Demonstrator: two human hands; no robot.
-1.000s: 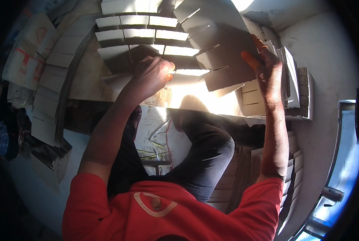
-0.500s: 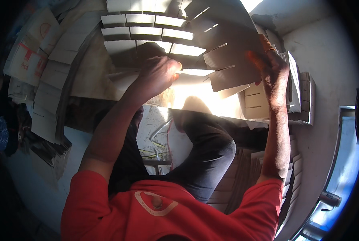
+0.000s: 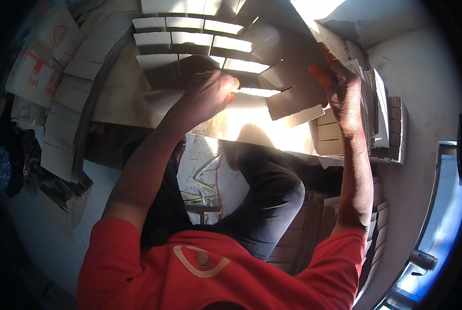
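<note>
Upright cardboard strips (image 3: 158, 64) stand in rows across the table, crossed by slots. My left hand (image 3: 208, 90) is closed in a pinch at the nearest strip, its fingertips at the strip's sunlit edge. To the right, a wide slotted cardboard sheet (image 3: 288, 85) leans over the strips, its slots meeting their ends. My right hand (image 3: 342, 85) grips this sheet by its right edge, with orange coverings on some of its fingers. The sheet hides part of that hand's grip.
Stacked cardboard pieces (image 3: 76, 93) stand on the left beside a white carton with red markings (image 3: 42, 70). More cardboard stacks (image 3: 329, 134) are at the right, near the wall (image 3: 417, 82). Below the table's front edge are my legs (image 3: 262, 196). Strong sunlight strikes the table (image 3: 122, 98).
My right hand has shifted slightly left, and the slotted sheet has tilted and moved left over the strips. My left hand has barely moved.
</note>
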